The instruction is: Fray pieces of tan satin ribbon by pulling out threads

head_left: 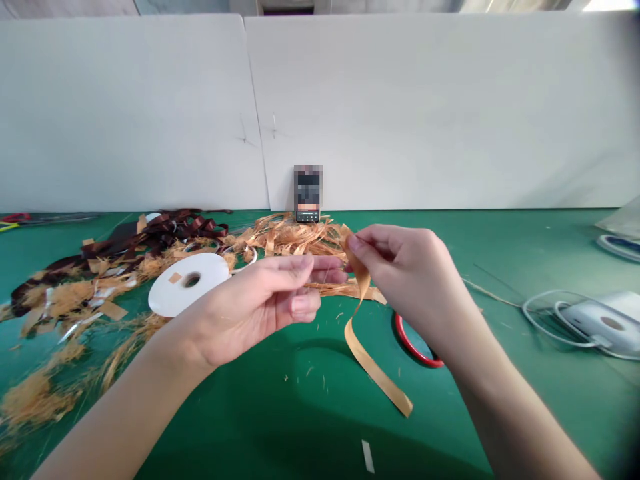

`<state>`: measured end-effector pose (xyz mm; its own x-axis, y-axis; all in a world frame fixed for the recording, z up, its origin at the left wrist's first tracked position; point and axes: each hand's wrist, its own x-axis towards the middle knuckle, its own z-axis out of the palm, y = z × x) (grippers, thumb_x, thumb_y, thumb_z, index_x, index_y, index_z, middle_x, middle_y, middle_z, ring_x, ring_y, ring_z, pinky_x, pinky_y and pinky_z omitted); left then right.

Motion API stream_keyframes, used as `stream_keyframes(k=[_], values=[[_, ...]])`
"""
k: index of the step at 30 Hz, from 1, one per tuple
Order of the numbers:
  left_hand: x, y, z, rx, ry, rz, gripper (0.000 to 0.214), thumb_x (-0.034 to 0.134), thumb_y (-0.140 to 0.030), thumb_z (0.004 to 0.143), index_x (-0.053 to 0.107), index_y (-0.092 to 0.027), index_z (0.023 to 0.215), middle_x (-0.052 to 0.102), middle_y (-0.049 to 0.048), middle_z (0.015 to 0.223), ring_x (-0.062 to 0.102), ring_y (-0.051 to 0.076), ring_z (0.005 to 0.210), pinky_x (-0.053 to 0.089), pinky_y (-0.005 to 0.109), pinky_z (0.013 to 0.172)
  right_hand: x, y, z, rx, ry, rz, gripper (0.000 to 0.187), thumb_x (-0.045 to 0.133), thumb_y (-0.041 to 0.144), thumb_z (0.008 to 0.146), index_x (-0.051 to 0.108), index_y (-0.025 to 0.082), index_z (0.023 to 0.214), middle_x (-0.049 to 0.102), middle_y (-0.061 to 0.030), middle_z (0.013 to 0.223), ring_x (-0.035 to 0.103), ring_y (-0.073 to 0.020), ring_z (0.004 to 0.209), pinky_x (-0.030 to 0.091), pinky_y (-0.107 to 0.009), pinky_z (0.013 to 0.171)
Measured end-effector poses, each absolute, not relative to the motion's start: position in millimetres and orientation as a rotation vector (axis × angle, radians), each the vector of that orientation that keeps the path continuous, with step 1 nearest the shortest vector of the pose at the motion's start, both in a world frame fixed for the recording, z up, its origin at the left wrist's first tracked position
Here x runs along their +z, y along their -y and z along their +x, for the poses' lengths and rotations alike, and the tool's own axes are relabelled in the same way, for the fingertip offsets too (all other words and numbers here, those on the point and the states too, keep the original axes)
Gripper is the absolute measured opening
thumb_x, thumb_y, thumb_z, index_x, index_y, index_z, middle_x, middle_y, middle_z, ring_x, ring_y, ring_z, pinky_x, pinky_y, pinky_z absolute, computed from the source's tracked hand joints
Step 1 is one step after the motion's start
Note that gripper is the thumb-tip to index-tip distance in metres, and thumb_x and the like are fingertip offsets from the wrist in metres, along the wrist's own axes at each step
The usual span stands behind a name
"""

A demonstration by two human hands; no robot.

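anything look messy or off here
Yes: frayed tan fibres lie strewn across the left of the green table, with stray bits near the tan ribbon, which the left hand and right hand pinch at its top.

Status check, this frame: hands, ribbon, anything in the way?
Left hand and right hand pinch tan ribbon, fingers shut. Tail reaches green table. Red ring by right wrist; nothing blocking.

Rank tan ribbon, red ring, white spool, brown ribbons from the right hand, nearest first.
1. Tan ribbon: pinched in the right hand.
2. Red ring: just under its wrist.
3. White spool: left, beyond the left hand.
4. Brown ribbons: far left, at the back.
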<state>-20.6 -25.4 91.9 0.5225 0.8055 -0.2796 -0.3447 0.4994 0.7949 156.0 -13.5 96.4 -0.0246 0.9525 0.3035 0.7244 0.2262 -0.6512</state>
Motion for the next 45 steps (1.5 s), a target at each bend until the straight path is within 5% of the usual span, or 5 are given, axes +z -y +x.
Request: stream_keyframes(k=[12, 20, 31, 40, 45], values=[[77.0, 10.8, -21.2, 1.094, -0.775, 0.972, 0.017, 0.053, -0.020, 0.088, 0.062, -0.019, 0.073, 0.062, 0.0020, 0.101, 0.056, 0.016, 0.105, 0.047, 0.027, 0.082, 87.0, 12.8, 158.2, 0.473, 1.920, -1.486, 0.025, 0.051, 0.022, 0.084, 0.063, 0.018, 0.063, 0.063, -0.0008, 0.057, 0.047, -0.0107, 0.049, 0.032, -0.026, 0.050], [81.6, 2.5, -24.7, 1.397, -1.074, 1.196, 0.036, 0.048, -0.050, 0.086, 0.058, -0.018, 0.073, 0.064, 0.0075, 0.099, 0.059, 0.022, 0.098, 0.047, 0.035, 0.082, 80.4, 8.9, 153.5, 0.963, 1.913, -1.375, 0.011, 0.056, 0.019, 0.079, 0.065, 0.019, 0.074, 0.068, -0.0010, 0.068, 0.060, -0.0150, 0.064, 0.043, -0.027, 0.059], [70.6, 12.9, -19.4, 1.859, -1.240, 1.465, 0.029, 0.056, -0.013, 0.073, 0.055, -0.021, 0.101, 0.058, 0.0041, 0.114, 0.054, 0.020, 0.106, 0.040, 0.038, 0.091, 64.2, 1.2, 150.5, 1.152, 1.750, -1.267, 0.014, 0.070, 0.023, 0.069, 0.061, 0.017, 0.078, 0.066, -0.0017, 0.072, 0.061, -0.0139, 0.066, 0.047, -0.027, 0.061], [-8.3, 34.9, 7.3, 1.343, -1.272, 1.855, 0.062, 0.060, -0.014, 0.074, 0.032, -0.020, 0.129, 0.048, 0.0140, 0.132, 0.050, 0.025, 0.119, 0.042, 0.044, 0.097, 38.1, 13.8, 142.2, 1.415, 1.483, -1.011, 0.027, 0.067, 0.043, 0.076, 0.067, 0.016, 0.077, 0.066, -0.0018, 0.072, 0.061, -0.0127, 0.069, 0.049, -0.028, 0.069], [-38.9, 26.6, -0.9, 1.062, -1.245, 1.884, 0.032, 0.038, -0.011, 0.089, 0.049, -0.020, 0.117, 0.070, 0.0048, 0.091, 0.068, 0.018, 0.081, 0.053, 0.035, 0.078, 19.7, 23.9, 143.0, 1.429, 1.388, -0.948, 0.027, 0.061, 0.042, 0.082, 0.068, 0.016, 0.080, 0.066, -0.0036, 0.076, 0.057, -0.0125, 0.070, 0.045, -0.027, 0.069]])
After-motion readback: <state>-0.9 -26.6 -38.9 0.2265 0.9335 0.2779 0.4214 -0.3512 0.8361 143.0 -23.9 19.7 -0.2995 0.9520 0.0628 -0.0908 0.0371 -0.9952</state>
